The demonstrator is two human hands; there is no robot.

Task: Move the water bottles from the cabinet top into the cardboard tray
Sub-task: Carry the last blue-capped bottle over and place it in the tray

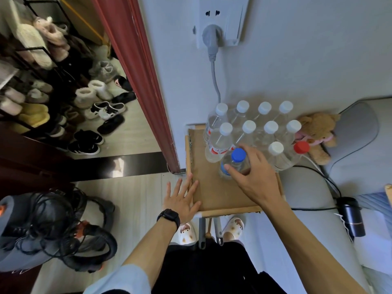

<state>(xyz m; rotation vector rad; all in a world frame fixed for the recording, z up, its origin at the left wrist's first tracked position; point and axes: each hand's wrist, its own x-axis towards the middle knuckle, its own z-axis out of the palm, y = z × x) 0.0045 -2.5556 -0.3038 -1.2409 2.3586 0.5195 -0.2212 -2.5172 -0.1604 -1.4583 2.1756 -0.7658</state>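
Note:
A cardboard tray [214,194] lies on a small stand against the wall. Several clear water bottles with white caps [249,126] stand in rows in its far half, and one with a red cap [301,147] stands at the right. My right hand [252,177] grips a clear bottle with a blue cap [234,164] around its shoulder; the bottle stands upright in the tray's middle. My left hand [182,198], with a black watch on the wrist, lies flat with spread fingers on the tray's left front edge.
A grey plug and cable [212,45] hang on the wall above the bottles. A brown teddy bear [318,134] and a grey cushion are at the right, with a black cylinder on a cable. A red door frame [146,85], shoes and a vacuum hose lie to the left.

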